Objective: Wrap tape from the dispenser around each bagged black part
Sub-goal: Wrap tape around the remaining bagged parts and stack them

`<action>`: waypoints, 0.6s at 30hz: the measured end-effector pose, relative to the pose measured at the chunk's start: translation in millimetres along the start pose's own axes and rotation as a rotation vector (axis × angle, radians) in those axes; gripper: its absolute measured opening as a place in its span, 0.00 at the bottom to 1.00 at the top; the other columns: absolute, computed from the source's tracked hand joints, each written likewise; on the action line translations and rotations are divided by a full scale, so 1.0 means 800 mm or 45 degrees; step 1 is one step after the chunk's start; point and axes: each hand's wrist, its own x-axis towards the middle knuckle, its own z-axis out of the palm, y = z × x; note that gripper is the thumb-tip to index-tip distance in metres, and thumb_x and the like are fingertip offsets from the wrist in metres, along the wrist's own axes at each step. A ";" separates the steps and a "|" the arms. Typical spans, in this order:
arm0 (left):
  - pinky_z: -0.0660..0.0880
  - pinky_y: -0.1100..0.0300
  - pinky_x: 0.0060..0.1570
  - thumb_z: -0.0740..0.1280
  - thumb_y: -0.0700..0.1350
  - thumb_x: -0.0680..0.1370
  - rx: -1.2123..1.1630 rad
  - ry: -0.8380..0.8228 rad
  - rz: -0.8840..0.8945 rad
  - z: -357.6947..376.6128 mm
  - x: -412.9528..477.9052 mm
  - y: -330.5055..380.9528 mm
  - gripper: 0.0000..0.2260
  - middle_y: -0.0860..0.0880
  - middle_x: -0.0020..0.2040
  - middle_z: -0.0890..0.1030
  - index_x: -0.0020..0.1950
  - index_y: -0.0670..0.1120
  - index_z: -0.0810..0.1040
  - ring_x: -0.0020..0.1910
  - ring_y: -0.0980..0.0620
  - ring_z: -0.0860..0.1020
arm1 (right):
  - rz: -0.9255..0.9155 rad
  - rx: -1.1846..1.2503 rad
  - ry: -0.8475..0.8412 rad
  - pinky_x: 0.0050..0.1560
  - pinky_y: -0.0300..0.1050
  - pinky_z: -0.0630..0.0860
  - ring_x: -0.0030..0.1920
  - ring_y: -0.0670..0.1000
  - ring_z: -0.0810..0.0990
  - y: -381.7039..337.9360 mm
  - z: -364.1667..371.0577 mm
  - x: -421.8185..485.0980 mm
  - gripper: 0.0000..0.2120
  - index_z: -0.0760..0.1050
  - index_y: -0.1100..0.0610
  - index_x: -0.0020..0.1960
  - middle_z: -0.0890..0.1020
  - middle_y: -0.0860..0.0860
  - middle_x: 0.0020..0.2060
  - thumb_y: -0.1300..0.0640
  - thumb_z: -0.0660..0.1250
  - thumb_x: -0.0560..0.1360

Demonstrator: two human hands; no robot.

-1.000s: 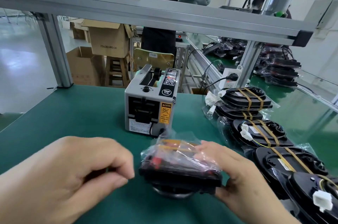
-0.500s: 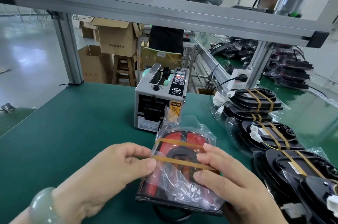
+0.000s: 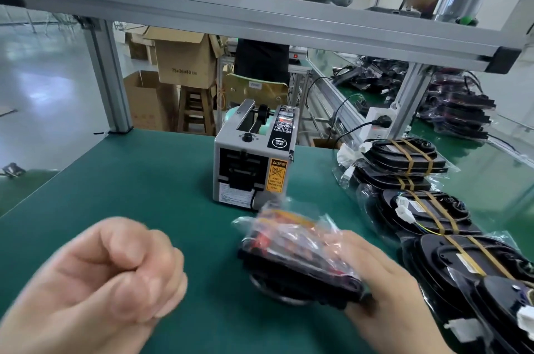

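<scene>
1. The left hand (image 3: 95, 275) is seen nearest, in front and to the left of the tape dispenser (image 3: 254, 157). Its fingers are curled against the thumb and blurred, and nothing is seen in them.
2. The bagged black part (image 3: 297, 255) is held tilted just in front of the dispenser, gripped at its right edge by the right hand (image 3: 384, 290). Contact with the desk (image 3: 130, 180) cannot be told.
3. Bare green surface is seen left of the dispenser, out to the desk's left edge.
4. A row of taped parts (image 3: 419, 209) is laid right of the dispenser, near the right hand.
5. An aluminium beam (image 3: 260, 24) is seen above and behind the dispenser.
</scene>
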 end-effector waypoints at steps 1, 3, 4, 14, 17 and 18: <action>0.70 0.62 0.31 0.68 0.52 0.78 0.223 -0.245 0.231 -0.007 -0.012 -0.011 0.08 0.49 0.33 0.75 0.47 0.48 0.80 0.29 0.50 0.72 | 0.116 0.187 0.175 0.62 0.36 0.72 0.59 0.43 0.78 0.016 -0.004 0.015 0.27 0.82 0.59 0.52 0.82 0.50 0.54 0.75 0.79 0.56; 0.73 0.69 0.32 0.70 0.59 0.73 0.541 -0.262 0.198 0.000 0.014 -0.011 0.12 0.55 0.36 0.79 0.53 0.56 0.80 0.31 0.56 0.76 | 0.102 0.273 0.296 0.63 0.35 0.71 0.62 0.44 0.77 0.014 -0.005 0.010 0.23 0.81 0.54 0.54 0.80 0.51 0.57 0.69 0.77 0.62; 0.74 0.69 0.36 0.68 0.58 0.74 0.716 -0.319 0.173 0.008 0.026 -0.007 0.11 0.55 0.40 0.81 0.55 0.58 0.79 0.35 0.57 0.78 | 0.065 0.245 0.345 0.64 0.35 0.70 0.64 0.43 0.76 0.010 -0.003 0.016 0.20 0.79 0.52 0.55 0.80 0.50 0.59 0.65 0.74 0.65; 0.67 0.66 0.54 0.62 0.52 0.78 1.082 -0.983 0.216 0.055 0.068 -0.014 0.09 0.60 0.43 0.79 0.43 0.53 0.80 0.49 0.59 0.75 | -0.130 0.138 0.090 0.60 0.47 0.77 0.61 0.53 0.79 0.002 0.002 0.033 0.18 0.82 0.62 0.53 0.80 0.55 0.58 0.71 0.77 0.64; 0.71 0.63 0.48 0.57 0.51 0.78 1.336 -0.983 0.301 0.055 0.059 -0.016 0.09 0.62 0.36 0.72 0.41 0.55 0.75 0.37 0.62 0.71 | -0.187 0.147 -0.002 0.56 0.47 0.79 0.61 0.53 0.79 0.004 0.010 0.032 0.23 0.81 0.62 0.57 0.80 0.55 0.58 0.72 0.78 0.63; 0.72 0.65 0.42 0.56 0.51 0.77 1.434 -0.989 0.314 0.058 0.054 -0.015 0.09 0.62 0.35 0.71 0.40 0.56 0.74 0.35 0.62 0.70 | -0.188 0.152 -0.025 0.56 0.47 0.79 0.61 0.53 0.79 0.003 0.011 0.034 0.23 0.81 0.62 0.57 0.80 0.55 0.58 0.72 0.77 0.63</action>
